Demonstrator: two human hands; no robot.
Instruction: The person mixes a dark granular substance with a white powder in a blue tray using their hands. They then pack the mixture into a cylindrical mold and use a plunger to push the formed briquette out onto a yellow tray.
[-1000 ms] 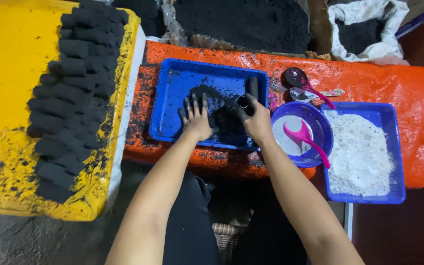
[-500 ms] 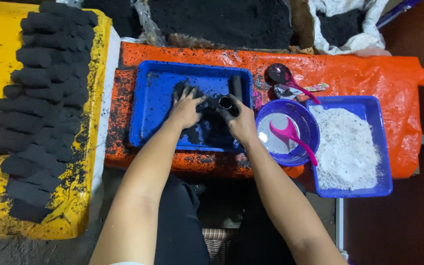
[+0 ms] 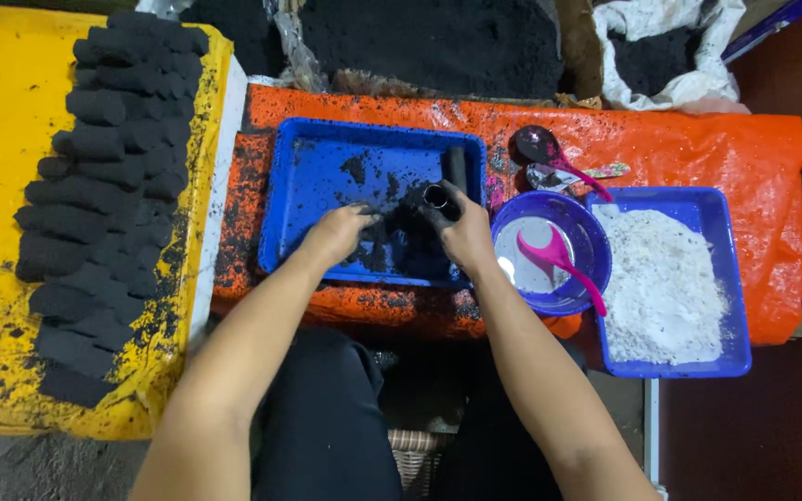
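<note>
My right hand [image 3: 464,234] clamps the black tube [image 3: 447,181], long axis pointing away; my curled left hand [image 3: 336,232] scoops black paste [image 3: 392,237] beside it.

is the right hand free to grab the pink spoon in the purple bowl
Probably not yet: the right hand is wrapped round a black tube, though the pink spoon lies uncovered beside it.

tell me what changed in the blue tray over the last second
The left hand went from lying flat with spread fingers on the black powder to curling and drawing it toward the near side of the blue tray, baring more of the tray floor. The right hand kept its grip on the dark tube. The purple bowl, pink spoon and white powder tray stayed put.
</note>
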